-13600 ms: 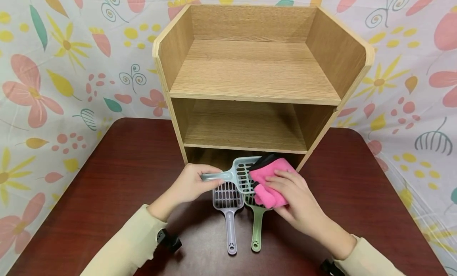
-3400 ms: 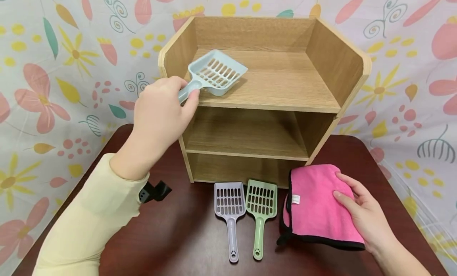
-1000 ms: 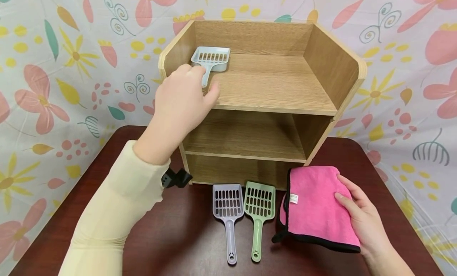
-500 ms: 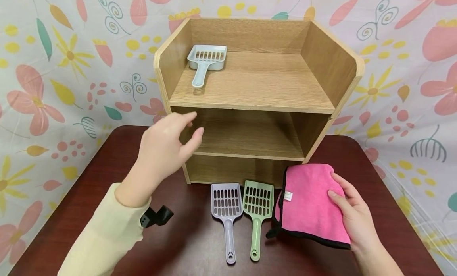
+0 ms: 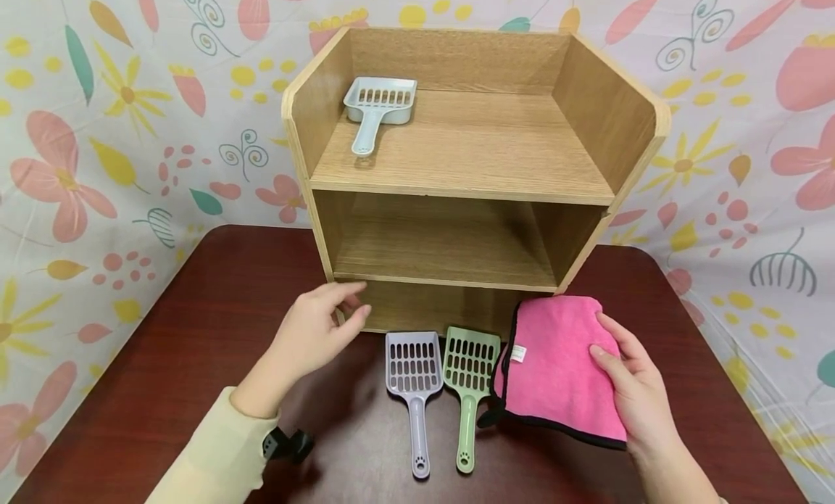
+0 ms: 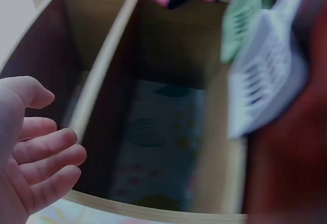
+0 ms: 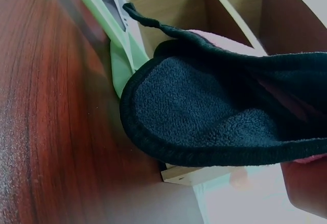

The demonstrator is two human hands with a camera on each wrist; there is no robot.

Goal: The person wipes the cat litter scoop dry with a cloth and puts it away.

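Observation:
In the head view, my left hand hovers in front of the shelf's lower left side, holding nothing, its fingers loosely bent. Just right of it, a lilac litter scoop lies on the table, with a green litter scoop beside it. My right hand grips a folded pink cloth with black edging, which partly overhangs the green scoop's right side. A light blue litter scoop rests on the top shelf at the left. The right wrist view shows the cloth's dark grey underside.
A wooden shelf unit with a top deck and two lower compartments stands at the back of the dark red table. Behind it hangs a floral curtain. A black wrist camera sits at the left cuff.
My left hand let go of the light blue scoop on the top shelf and came down toward the lilac scoop. The right hand and pink cloth shifted slightly left.

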